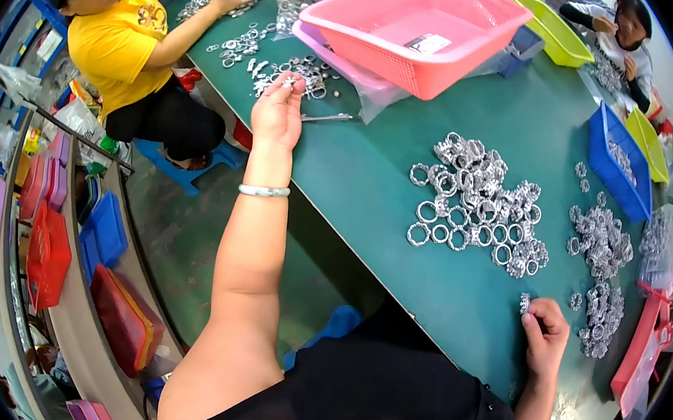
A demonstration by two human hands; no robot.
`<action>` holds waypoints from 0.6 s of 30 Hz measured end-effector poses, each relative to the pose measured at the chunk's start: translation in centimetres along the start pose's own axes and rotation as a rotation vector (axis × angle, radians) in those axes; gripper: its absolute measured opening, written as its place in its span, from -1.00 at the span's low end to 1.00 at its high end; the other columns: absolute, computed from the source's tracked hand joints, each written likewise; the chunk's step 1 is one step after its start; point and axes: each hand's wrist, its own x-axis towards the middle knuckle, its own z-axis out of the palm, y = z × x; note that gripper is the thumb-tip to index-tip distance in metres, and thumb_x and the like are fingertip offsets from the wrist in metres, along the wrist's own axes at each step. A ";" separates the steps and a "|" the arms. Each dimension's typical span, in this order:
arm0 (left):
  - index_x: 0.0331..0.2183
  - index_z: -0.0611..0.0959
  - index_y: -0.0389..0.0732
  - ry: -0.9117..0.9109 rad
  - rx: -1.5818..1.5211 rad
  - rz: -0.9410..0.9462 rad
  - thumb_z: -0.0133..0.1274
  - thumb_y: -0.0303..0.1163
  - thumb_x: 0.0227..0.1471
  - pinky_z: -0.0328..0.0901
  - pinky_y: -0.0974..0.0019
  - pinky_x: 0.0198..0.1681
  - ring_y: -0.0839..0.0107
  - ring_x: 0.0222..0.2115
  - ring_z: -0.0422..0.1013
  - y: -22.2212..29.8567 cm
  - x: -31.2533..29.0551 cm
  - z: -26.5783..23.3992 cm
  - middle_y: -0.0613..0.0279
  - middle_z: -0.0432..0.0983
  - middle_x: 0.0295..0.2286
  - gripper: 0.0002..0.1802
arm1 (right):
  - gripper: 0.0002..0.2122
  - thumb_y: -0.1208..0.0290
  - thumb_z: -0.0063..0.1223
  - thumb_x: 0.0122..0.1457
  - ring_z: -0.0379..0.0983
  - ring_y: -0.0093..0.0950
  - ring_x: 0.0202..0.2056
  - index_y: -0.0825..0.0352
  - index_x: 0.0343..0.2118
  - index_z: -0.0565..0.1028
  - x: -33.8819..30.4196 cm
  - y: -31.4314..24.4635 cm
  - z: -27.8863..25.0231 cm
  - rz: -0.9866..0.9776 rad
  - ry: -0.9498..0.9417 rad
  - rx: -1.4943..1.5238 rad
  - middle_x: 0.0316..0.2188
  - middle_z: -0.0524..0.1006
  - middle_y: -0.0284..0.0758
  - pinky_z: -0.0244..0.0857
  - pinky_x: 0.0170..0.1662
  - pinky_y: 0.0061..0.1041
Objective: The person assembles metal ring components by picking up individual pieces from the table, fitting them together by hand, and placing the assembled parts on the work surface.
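Observation:
My left hand [278,115] reaches far forward to the table's left edge, its fingers curled in around a small silvery metal piece [288,82]. Just beyond the fingertips lies a loose heap of small silvery metal parts [314,81]. A pair of metal tweezers [327,118] rests beside that wrist. Close to my body on the right, my right hand [546,335] pinches a silver ring [524,303] between thumb and fingers, low over the green table. A big pile of silver rings [479,203] spreads between the hands. More ring piles [601,239] lie to its right.
Pink plastic baskets [415,68] stand at the far middle; a yellow-green basket [552,32] and blue basket [620,168] stand farther right. A co-worker in yellow [122,35] handles metal parts at far left; another person [624,43] sits far right. Shelves with trays [112,229] line the left.

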 end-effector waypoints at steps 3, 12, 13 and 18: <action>-0.18 0.33 -0.55 0.020 -0.028 -0.001 -0.20 -0.69 -0.05 0.34 0.36 -0.19 0.27 -0.34 0.36 0.4 0.1 0.0 -0.04 0.36 -0.33 -0.69 | -0.95 0.65 0.00 -0.10 0.25 -0.59 -0.45 0.44 -0.51 0.41 0.3 0.0 0.0 0.008 -0.011 0.017 -0.49 0.38 -0.35 0.11 -0.38 -0.67; -0.29 0.39 -0.48 0.079 -0.195 0.005 -0.10 -0.66 -0.10 0.37 0.38 -0.26 0.29 -0.36 0.38 1.0 0.9 -0.4 0.03 0.37 -0.36 -0.77 | -0.96 0.63 0.00 -0.09 0.23 -0.63 -0.44 0.45 -0.52 0.41 -0.2 0.0 0.1 0.055 0.008 0.038 -0.48 0.36 -0.38 0.10 -0.36 -0.71; -0.32 0.40 -0.47 0.071 -0.205 0.013 -0.10 -0.65 -0.10 0.37 0.38 -0.26 0.30 -0.37 0.38 1.3 1.5 -0.8 0.04 0.38 -0.38 -0.80 | -0.95 0.64 0.00 -0.09 0.25 -0.61 -0.45 0.45 -0.52 0.41 -0.3 0.0 0.1 0.048 0.023 0.029 -0.49 0.38 -0.36 0.12 -0.38 -0.69; -0.50 0.46 -0.40 -0.045 -0.190 0.045 -0.04 -0.66 -0.18 0.38 0.39 -0.26 0.33 -0.45 0.40 5.7 5.5 -5.8 0.08 0.42 -0.52 -0.94 | -0.94 0.63 0.02 -0.11 0.30 -0.54 -0.44 0.45 -0.51 0.42 -0.2 -0.1 0.4 -0.007 -0.009 -0.050 -0.50 0.41 -0.32 0.17 -0.36 -0.62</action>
